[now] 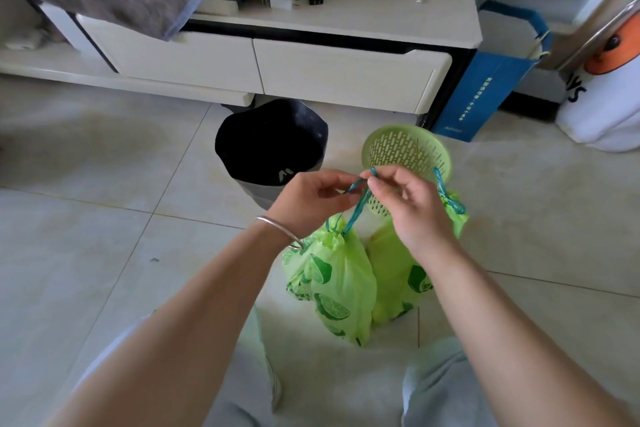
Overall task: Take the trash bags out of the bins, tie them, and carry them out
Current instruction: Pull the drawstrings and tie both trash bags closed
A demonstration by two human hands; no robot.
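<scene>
- step in hand, as judged: the tying stage. both hands work the blue drawstring [358, 208] of the nearer lime-print trash bag [334, 284], whose neck is already gathered shut.
- left hand [308, 199]: fingers curled, thumb and forefinger pinching the drawstring near its top. a silver bangle [280, 230] sits on that wrist.
- right hand [408, 204]: thumb and forefinger pinch the same drawstring just beside the left hand's pinch; the other fingers are loosely curled and hold nothing else.
- whether a knot is formed between the two pinches cannot be told; the cord is too fine there.
- next move, as judged: it calls for crossing or looping the cord and drawing it tight while keeping the neck gathered, then taking up both bags for carrying out.
- the nearer bag: light green thin plastic with darker lime slices printed on it, full and rounded, hanging from the cord with its base at or near the tiled floor [104, 218].
- second trash bag [398, 274]: same green print, just beside the first and partly behind the right forearm; its blue drawstring [446, 196] appears already bowed at the neck.
- green slotted bin [407, 152]: tipped toward the camera behind the hands, no bag in it.
- dark bin [270, 146]: upright near the white cabinet [346, 69], lined in black, interior not readable.
</scene>
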